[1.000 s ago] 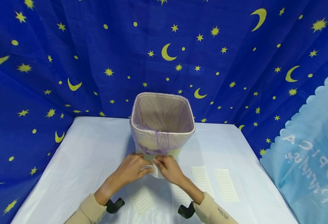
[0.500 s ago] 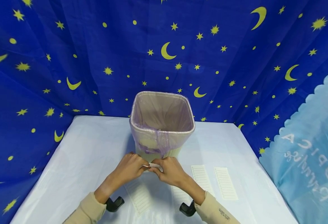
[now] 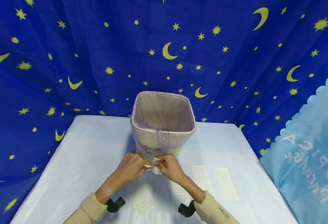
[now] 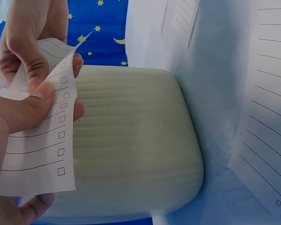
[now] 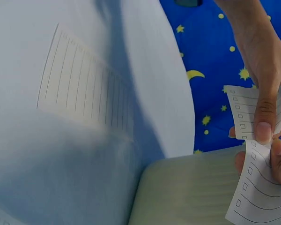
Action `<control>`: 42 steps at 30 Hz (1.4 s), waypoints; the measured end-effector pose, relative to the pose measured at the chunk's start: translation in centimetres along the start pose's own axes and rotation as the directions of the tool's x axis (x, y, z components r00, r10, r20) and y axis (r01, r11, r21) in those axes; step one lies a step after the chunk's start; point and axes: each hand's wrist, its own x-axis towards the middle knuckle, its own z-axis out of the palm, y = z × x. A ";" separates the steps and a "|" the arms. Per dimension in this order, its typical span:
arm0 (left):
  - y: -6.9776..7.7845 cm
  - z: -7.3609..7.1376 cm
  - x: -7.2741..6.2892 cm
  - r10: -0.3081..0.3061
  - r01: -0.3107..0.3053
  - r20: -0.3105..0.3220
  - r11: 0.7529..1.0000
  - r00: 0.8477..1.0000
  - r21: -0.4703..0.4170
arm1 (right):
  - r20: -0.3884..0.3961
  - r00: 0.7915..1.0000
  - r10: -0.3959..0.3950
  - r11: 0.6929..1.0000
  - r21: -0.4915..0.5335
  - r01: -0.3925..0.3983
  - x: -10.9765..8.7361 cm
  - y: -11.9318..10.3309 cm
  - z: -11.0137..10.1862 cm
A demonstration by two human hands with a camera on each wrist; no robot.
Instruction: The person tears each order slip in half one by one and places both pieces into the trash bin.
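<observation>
Close in front of the bin, both hands grip a white lined paper strip (image 3: 157, 170) with a row of small checkboxes along one edge. My left hand (image 3: 131, 165) pinches it between thumb and fingers, and my right hand (image 3: 170, 168) pinches it right beside. In the right wrist view the strip (image 5: 253, 187) bends sharply between the two thumbs, and its edge is split there. The left wrist view shows the lower portion of the strip (image 4: 42, 159) hanging below my left thumb. Fingers hide part of the paper.
A pale bin (image 3: 177, 151) lined with a thin purple bag (image 3: 164, 141) stands behind the hands. Other lined strips lie on the white table: one (image 3: 226, 183) at right, another (image 3: 202, 180) beside it, more below the hands. A blue starry curtain (image 3: 119, 46) encloses the table.
Half a second ago my right hand was rolled forward with the paper tilted flat. Now it has turned back, and the paper's end stands up between the fingers. The bin has stayed put.
</observation>
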 end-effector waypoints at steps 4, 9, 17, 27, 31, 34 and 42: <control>0.1 0.0 0.0 0.008 -0.007 -0.010 1.000 1.000 0.005 | 0.006 0.989 0.145 0.981 0.133 -0.144 0.1 0.3 0.1; 0.2 -0.1 0.1 -0.015 0.015 0.043 1.000 0.999 -0.012 | 0.051 0.970 0.238 0.959 0.144 -0.243 0.1 0.6 0.3; 0.1 -0.2 -0.2 -0.108 0.118 0.180 0.992 0.978 -0.041 | 0.172 0.971 0.164 0.980 0.081 -0.179 -0.3 0.4 0.4; 0.1 -0.1 -0.5 -0.114 0.116 0.124 0.993 0.986 -0.011 | 0.136 0.991 -0.017 0.957 -0.283 0.055 -0.7 -0.6 0.4; 0.2 0.1 -0.6 -0.128 0.131 0.115 0.991 0.985 -0.017 | 0.117 0.984 -0.135 0.881 -0.440 0.173 -0.9 -0.9 0.3; 0.2 0.1 -0.7 -0.145 0.149 0.126 0.989 0.981 -0.022 | 0.109 0.976 -0.191 0.854 -0.472 0.220 -1.0 -1.0 0.3; 0.5 0.4 -0.9 -0.076 0.075 0.036 0.997 0.997 0.008 | 0.009 1.000 -0.024 0.987 -0.161 0.025 -0.9 -0.1 0.5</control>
